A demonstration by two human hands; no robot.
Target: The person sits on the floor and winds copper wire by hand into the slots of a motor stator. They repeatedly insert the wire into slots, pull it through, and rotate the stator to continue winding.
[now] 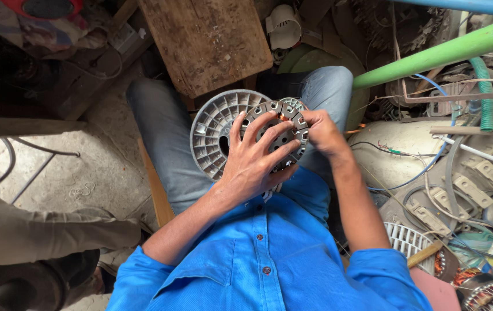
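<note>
A round metal stator core (281,118) with slotted teeth rests over a grey ribbed motor cover (215,135) in my lap. My left hand (255,158) lies spread across the core's face, fingers apart and pressing on it. At the core's right rim, my right hand (321,132) pinches the edge with its fingertips. Both hands hold the core above my jeans-clad knees (160,126).
A worn wooden board (206,40) lies ahead of my knees. A green pipe (442,52) slants across the upper right. Wires, motor parts and a wound stator (482,294) crowd the right side. Another person's leg (45,230) is at lower left.
</note>
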